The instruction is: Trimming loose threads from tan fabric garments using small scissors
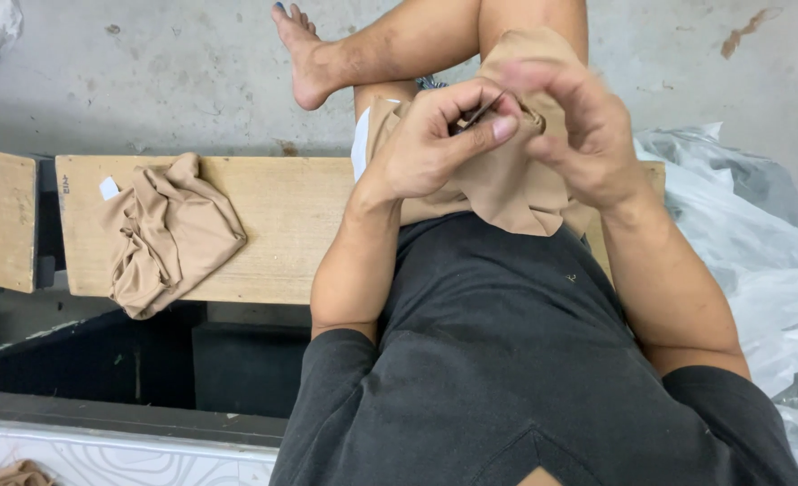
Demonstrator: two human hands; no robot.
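Left hand (439, 139) pinching a thin dark tool (482, 112) against tan cloth (507, 184) in the lap, right hand (579, 130) fingers curled gripping the cloth's top, blurred, second tan cloth (170, 229) crumpled left on the bench (291, 216), plastic sheet (750, 243) right

Bench (282, 225): bare plank between the crumpled cloth (167, 232) on my left and my own lap; passage open there. Cloth heap: blocks the plank's left part. Plastic sheeting (759, 261): crowds my right side, close against the elbow. Floor (174, 81): open ahead on the left; my crossed leg (381, 54) bars the middle.
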